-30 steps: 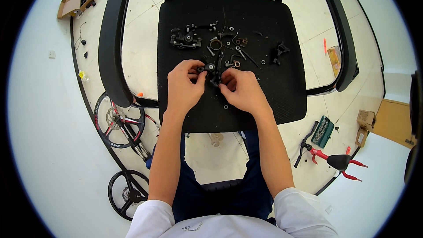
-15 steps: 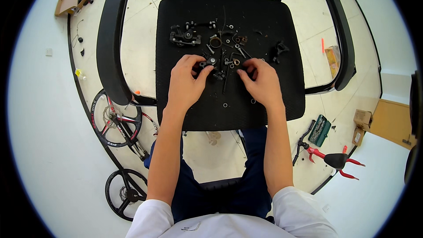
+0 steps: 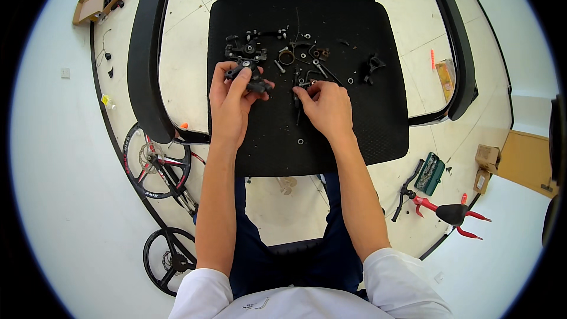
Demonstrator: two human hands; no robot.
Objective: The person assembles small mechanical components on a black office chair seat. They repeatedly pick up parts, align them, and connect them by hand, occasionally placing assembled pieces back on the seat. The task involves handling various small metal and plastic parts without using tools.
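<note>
My left hand [image 3: 229,106] grips a black disc brake caliper [image 3: 255,85], thumb on top and fingers beneath, over the left of the black chair seat [image 3: 277,156]. Just beyond it lies another black brake caliper [image 3: 243,51]. My right hand [image 3: 328,108] is down among small parts at the seat's middle, thumb and fingertips closed together; what they pinch is hidden. Around it lie a silver bolt [image 3: 319,68], a dark rod [image 3: 332,74] and a small nut [image 3: 350,81]. A brass-coloured ring [image 3: 286,57] and a short bolt [image 3: 280,67] sit between the hands, farther back.
A black bracket-like part [image 3: 373,68] lies at the seat's right, a loose nut [image 3: 300,142] nearer me. Armrests [image 3: 144,53] flank the seat. On the floor are bicycle wheels [image 3: 156,162], a red bicycle part [image 3: 428,204], a green toolbox [image 3: 430,174] and cardboard boxes [image 3: 488,158].
My left hand has lifted the brake caliper and moved it left toward the other caliper. The right hand has shifted left, its fingertips now together over the small parts.
</note>
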